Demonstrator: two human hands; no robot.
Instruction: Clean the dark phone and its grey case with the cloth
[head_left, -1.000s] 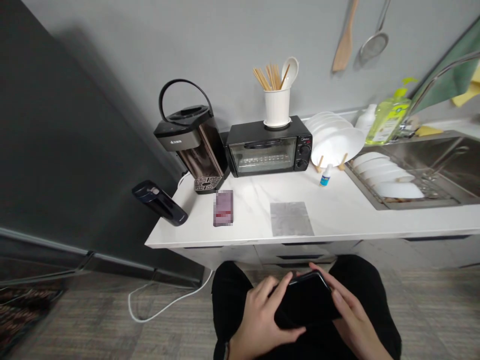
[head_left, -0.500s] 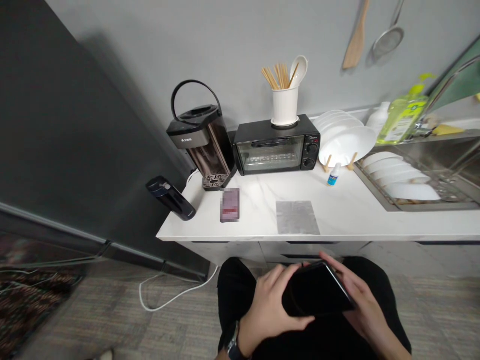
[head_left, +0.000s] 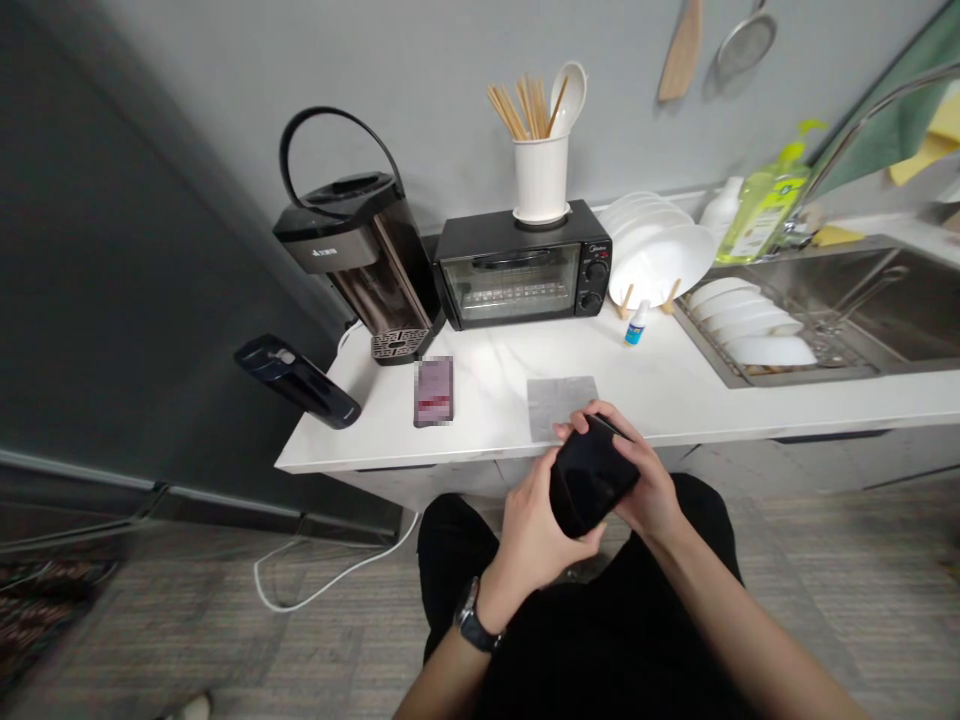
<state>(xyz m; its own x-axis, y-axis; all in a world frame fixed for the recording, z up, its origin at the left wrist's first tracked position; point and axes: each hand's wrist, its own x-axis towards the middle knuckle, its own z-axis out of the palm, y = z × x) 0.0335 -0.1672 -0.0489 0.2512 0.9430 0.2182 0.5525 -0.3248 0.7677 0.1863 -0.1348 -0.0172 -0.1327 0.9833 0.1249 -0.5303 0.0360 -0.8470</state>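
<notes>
Both hands hold a black phone (head_left: 591,475) in front of the body, right at the near edge of the white table (head_left: 675,385). The left hand (head_left: 534,530) cups the phone from below and from its left side, fingers curled onto its dark screen face, a watch (head_left: 471,622) on that wrist. The right hand (head_left: 636,472) wraps the phone's upper and right edges, fingers closed over the top corner. The phone sits tilted, its far end over the table edge, just beside a grey sheet (head_left: 561,406) lying flat on the table. Farther left on the table lies a small blurred packet (head_left: 433,391). Along the wall stand a water boiler (head_left: 352,262), a black toaster oven (head_left: 523,277) with a white utensil holder (head_left: 540,178) on top, and a rack of white plates (head_left: 656,258); a sink (head_left: 862,310) lies to the right.
</notes>
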